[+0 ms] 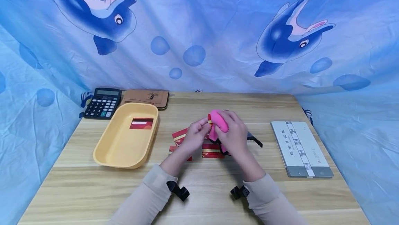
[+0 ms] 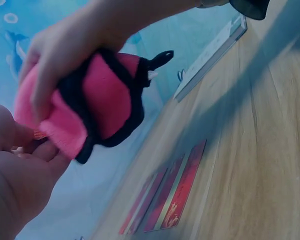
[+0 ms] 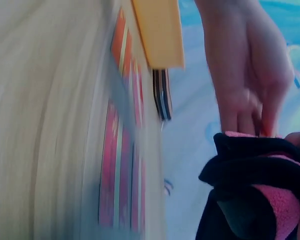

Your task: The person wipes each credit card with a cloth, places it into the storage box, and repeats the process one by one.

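Note:
A pink pouch with black trim (image 1: pixel 220 121) is gripped by my right hand (image 1: pixel 233 133), above the middle of the table. My left hand (image 1: pixel 196 134) is at the pouch's left side, its thumb and fingers pinching a red card (image 1: pixel 210 118), mostly hidden by the fingers and pouch. The left wrist view shows the pouch (image 2: pixel 110 97) with its black loop sticking out. Below the hands, several red cards with gold stripes (image 1: pixel 213 153) lie on the wooden table (image 1: pixel 205 187). In the right wrist view these cards (image 3: pixel 110 175) are blurred.
A yellow tray (image 1: pixel 124 149) stands at left with a red-and-black card (image 1: pixel 141 123) inside. Behind it are a calculator (image 1: pixel 104 104) and a brown wallet (image 1: pixel 146 98). Notebooks (image 1: pixel 302 149) lie at right. A dark strap (image 1: pixel 255 139) shows beyond the right hand.

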Tool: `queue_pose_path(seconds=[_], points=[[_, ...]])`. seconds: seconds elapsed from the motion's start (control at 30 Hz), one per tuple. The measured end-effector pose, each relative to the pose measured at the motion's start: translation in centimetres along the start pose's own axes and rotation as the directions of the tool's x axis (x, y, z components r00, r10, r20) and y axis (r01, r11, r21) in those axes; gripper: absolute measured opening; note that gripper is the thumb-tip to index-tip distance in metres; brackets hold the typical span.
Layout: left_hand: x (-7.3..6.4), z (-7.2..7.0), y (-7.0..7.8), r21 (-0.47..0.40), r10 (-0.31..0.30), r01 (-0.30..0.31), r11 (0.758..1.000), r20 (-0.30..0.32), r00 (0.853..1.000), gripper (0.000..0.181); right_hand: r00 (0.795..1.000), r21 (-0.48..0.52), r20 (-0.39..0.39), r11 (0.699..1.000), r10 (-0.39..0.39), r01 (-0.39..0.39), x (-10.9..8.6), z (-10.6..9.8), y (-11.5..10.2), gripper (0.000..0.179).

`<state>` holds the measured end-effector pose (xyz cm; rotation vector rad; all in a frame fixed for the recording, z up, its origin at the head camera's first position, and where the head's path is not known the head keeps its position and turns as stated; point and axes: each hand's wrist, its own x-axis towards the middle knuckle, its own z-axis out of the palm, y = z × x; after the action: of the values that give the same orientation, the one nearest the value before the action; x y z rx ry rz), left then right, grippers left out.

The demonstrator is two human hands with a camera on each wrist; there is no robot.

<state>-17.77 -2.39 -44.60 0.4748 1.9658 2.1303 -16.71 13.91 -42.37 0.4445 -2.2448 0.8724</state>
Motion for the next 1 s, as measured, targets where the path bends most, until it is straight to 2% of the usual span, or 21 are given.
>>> queue_pose_path(seconds=[0.07,0.17,0.27,0.37,0.57,0.67,0.83,1.0], points=[[0.0,0.1,0.0,0.052,0.036,-0.036,0.998,0.01,0.999,0.033,0.999,0.025,0.006,0.999,-0.037,0.036,0.0,0.3,-0.7,0.042],[-0.2,0.0,0.1,0.098,0.06,-0.06,0.993,0.001,0.998,0.026,0.996,0.05,0.003,0.995,-0.086,0.085,-0.1,0.6,-1.3,0.042],[-0.4,-0.3,0.2,0.088,0.081,-0.08,0.993,-0.009,0.997,0.028,0.994,0.046,-0.021,0.993,-0.107,0.108,0.0,0.4,-1.3,0.042],[-0.6,-0.6,0.5,0.09,0.08,-0.076,0.993,-0.042,0.996,0.035,0.995,0.029,-0.053,0.995,-0.09,0.091,0.1,0.0,-0.7,0.042],[-1.0,-0.9,1.0,0.106,0.043,-0.03,0.994,-0.115,0.993,0.04,0.994,-0.018,-0.114,1.0,-0.004,0.002,0.3,-0.5,0.5,0.042],[-0.8,-0.6,1.0,0.087,0.051,-0.042,0.995,-0.1,0.994,0.04,0.995,-0.015,-0.099,1.0,-0.013,0.012,0.4,-0.3,0.1,0.041],[-0.2,0.3,0.8,0.074,0.083,-0.08,0.994,-0.036,0.996,0.034,0.994,0.045,-0.071,0.996,-0.078,0.082,0.3,0.3,-1.3,0.039],[-0.4,0.1,0.7,0.044,0.042,-0.039,0.998,-0.065,0.997,0.037,0.992,0.046,-0.087,0.995,-0.09,0.094,0.0,0.5,-1.5,0.038]])
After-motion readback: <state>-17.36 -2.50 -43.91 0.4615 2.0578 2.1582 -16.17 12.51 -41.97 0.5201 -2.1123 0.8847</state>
